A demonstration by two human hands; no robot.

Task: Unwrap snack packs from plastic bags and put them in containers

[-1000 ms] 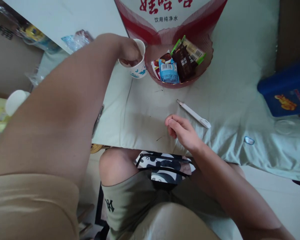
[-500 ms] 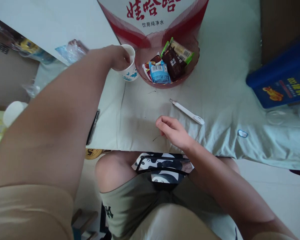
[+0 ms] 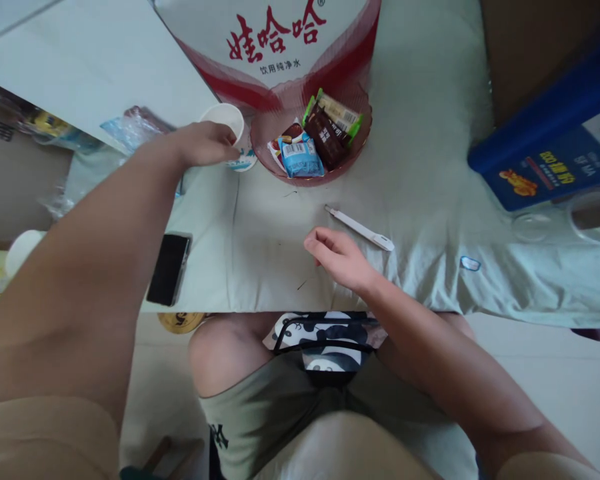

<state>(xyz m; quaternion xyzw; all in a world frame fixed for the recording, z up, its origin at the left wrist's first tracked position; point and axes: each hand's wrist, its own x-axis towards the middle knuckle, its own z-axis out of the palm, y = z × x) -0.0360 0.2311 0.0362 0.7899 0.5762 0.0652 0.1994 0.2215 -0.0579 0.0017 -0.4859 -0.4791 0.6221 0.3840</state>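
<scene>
My left hand is stretched far forward and wraps its fingers round a white paper cup with a blue pattern, which stands left of a pink glass bowl. My right hand rests on the pale green cloth near the table's front edge, fingers loosely curled, holding nothing I can see. A white thermometer-like stick lies just beyond its knuckles.
The bowl holds several wrapped snacks. Behind it stands a big red and white water jug. A dark phone lies at the cloth's left edge. A blue box and clear lids sit at the right. A panda-print bag lies on my lap.
My left hand has shifted from the cup's mouth to gripping its side. The view has tipped, bringing the phone into sight. My right hand has barely moved.
</scene>
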